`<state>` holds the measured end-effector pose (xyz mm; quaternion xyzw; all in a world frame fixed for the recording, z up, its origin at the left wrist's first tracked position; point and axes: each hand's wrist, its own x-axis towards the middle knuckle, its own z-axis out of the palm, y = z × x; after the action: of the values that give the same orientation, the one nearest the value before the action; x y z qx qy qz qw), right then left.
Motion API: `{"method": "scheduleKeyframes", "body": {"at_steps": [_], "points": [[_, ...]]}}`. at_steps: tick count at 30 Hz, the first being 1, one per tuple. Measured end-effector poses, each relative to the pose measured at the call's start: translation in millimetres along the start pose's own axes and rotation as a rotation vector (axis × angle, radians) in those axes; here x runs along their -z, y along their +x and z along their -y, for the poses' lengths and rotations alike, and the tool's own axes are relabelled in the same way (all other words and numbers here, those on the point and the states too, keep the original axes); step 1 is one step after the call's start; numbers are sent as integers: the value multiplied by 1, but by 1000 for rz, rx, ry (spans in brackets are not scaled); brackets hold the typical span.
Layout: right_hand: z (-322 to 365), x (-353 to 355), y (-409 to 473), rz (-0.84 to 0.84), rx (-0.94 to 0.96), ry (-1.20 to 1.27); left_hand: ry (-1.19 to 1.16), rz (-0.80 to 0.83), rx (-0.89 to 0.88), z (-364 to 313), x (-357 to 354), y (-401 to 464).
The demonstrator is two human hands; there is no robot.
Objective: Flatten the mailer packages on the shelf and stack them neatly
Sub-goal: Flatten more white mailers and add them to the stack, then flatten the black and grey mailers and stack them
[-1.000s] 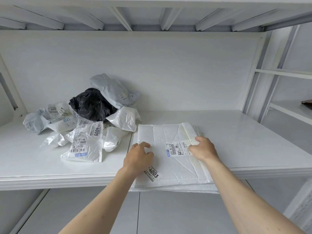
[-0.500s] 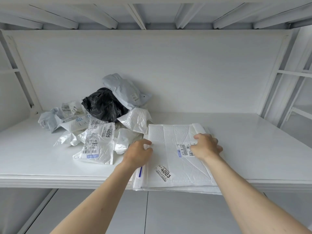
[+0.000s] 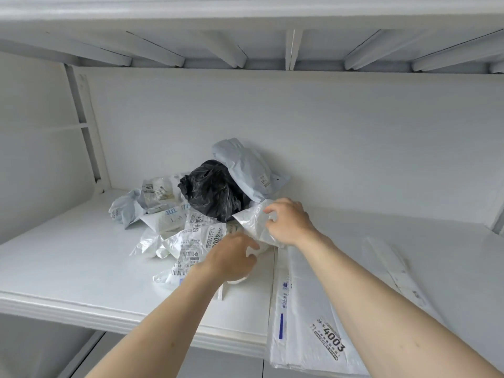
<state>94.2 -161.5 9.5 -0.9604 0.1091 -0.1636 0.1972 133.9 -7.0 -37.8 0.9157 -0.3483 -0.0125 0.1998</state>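
A flattened stack of white mailers [image 3: 302, 309], its top one marked 4003, lies at the shelf's front right and overhangs the edge. To its left sits a crumpled pile: a black bag [image 3: 212, 189], a grey mailer [image 3: 245, 165] on top, and a white labelled mailer [image 3: 195, 241] in front. My right hand [image 3: 290, 222] curls its fingers around the edge of a crumpled white mailer [image 3: 252, 221] at the pile's right side. My left hand [image 3: 231, 259], fingers apart and blurred, hovers over a small white mailer [image 3: 255, 249] just below.
The white shelf board [image 3: 68, 263] extends left to an upright post [image 3: 87, 126]. More crumpled grey and white mailers [image 3: 125, 208] lie at the pile's far left. The back wall stands close behind the pile, and slats of the shelf above hang overhead.
Both hands left the flat stack and moved left and back to the crumpled pile. My right hand took hold of a crumpled white mailer. My view swung left.
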Motion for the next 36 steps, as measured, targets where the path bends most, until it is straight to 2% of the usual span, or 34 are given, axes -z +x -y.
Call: {"method": "scheduleKeyframes", "body": {"at_steps": [6,10,14,19,24,26,29,32,36], "points": [[18,-36,49,24,-35,-130,-99,2,42,31,19,13],[27,-57,71,138,-51,-306,-145,12,68,48,20,18],[32,-56,81,95,-41,-391,-137,9,51,52,19,14],[32,-16,76,-182,26,-237,-137,7,55,51,25,13],[14,24,34,-428,233,-257,-542,-170,73,18,42,11],[1,41,10,-515,285,-257,-590,-228,63,-2,46,9],[-18,63,-31,-674,243,-109,-512,-309,75,-34,43,0],[-38,80,-68,-794,178,154,-308,-467,115,-64,36,-13],[-63,106,-116,-836,125,355,-172,-425,68,-97,26,-23]]}}
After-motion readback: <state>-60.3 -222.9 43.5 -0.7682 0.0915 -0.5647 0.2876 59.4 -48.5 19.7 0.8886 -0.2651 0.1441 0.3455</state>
